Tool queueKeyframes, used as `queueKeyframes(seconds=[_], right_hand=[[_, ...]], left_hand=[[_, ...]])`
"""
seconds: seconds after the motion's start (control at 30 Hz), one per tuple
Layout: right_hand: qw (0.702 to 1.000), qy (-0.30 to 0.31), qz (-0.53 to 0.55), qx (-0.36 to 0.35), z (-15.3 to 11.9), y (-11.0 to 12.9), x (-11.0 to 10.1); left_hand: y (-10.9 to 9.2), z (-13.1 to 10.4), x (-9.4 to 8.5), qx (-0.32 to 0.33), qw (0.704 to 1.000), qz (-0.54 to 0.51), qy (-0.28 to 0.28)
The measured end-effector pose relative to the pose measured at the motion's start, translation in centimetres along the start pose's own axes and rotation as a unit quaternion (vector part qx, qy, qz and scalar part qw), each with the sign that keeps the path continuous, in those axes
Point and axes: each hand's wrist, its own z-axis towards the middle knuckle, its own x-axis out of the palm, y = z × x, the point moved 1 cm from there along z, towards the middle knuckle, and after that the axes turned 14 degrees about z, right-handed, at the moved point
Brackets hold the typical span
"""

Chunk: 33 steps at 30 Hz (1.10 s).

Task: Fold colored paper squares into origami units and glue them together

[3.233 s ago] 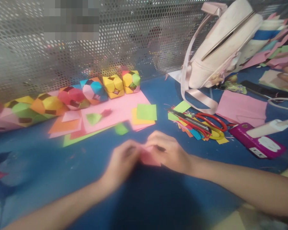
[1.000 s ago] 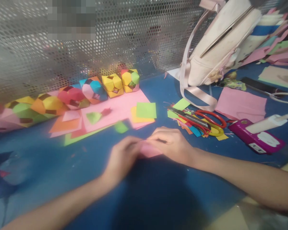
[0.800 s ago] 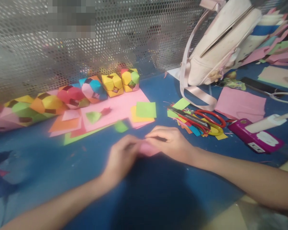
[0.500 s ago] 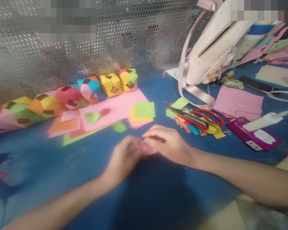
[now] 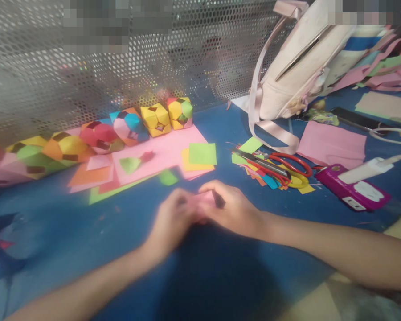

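Between my two hands, over the blue tabletop [image 5: 130, 240], is a small piece of pink paper [image 5: 205, 199]. My left hand [image 5: 175, 211] has its fingers closed on the paper's left side; its outline is blurred. My right hand [image 5: 232, 207] pinches the right side, thumb below and fingers curled over the top. The paper's folds are mostly covered by the fingers. Just beyond my hands lie a small green paper piece [image 5: 168, 177] and a green square sheet [image 5: 202, 154] on top of yellow and pink ones.
Folded paper balls [image 5: 156, 119] stand in a row along a perforated metal panel [image 5: 200, 58]. Red-handled scissors [image 5: 289, 162] rest on paper scraps. To the right are a purple power strip [image 5: 354, 187] with a white plug, pink sheets [image 5: 332, 142] and a pale bag [image 5: 287, 84].
My right hand has shifted slightly, and more of the pink paper now shows between the hands. Both hands still hold it. The view has moved a little.
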Motion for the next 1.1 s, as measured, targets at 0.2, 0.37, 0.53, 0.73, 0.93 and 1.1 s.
queueKeyframes(seconds=[0.2,0.37,0.53,0.73,0.93,1.1], right_hand=[[0.998,-0.039,0.021,-0.044,0.04,-0.15,0.09],[0.987,-0.01,-0.004,-0.161,-0.15,-0.62,0.2],[0.984,-0.017,-0.016,-0.178,-0.15,-0.92,0.33],[0.984,0.015,-0.002,-0.179,-0.18,-0.48,0.26],[0.995,0.016,0.059,-0.073,-0.18,-0.14,-0.23],[0.998,0.025,0.046,-0.021,-0.04,-0.56,0.04]], left_hand=[[-0.04,-0.01,0.19,-0.008,1.0,-0.016,0.008],[-0.2,0.0,0.2,-0.008,1.0,-0.013,0.01],[-0.21,0.08,0.11,0.006,1.0,0.0,0.018],[0.27,0.19,-0.13,0.027,0.999,0.042,-0.006],[0.42,0.06,-0.11,0.021,1.0,0.019,0.011],[0.51,-0.03,-0.1,0.034,0.999,0.02,0.01]])
